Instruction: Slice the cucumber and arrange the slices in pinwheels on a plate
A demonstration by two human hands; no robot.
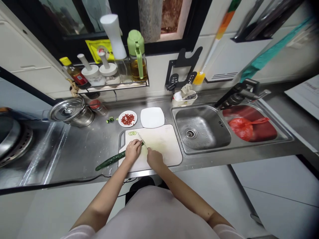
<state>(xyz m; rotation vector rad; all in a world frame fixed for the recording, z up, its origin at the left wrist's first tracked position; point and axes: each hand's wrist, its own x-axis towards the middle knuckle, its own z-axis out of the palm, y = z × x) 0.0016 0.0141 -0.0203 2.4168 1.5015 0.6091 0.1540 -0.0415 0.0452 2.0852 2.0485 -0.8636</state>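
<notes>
A long green cucumber lies slanted across the left edge of the white cutting board, its far part under my left hand. The fingers of that hand are closed over it near the cut end. My right hand is wrapped round the handle of a knife, whose blade points away and left, beside the cucumber's end. Several thin cucumber slices rest at the board's upper left. The knife's handle is mostly hidden by my fingers.
Behind the board stand a plate of chopped red pieces and a white square plate. Green scraps lie further left, near a lidded steel pot. The sink is to the right, with a red plastic bag in its second basin.
</notes>
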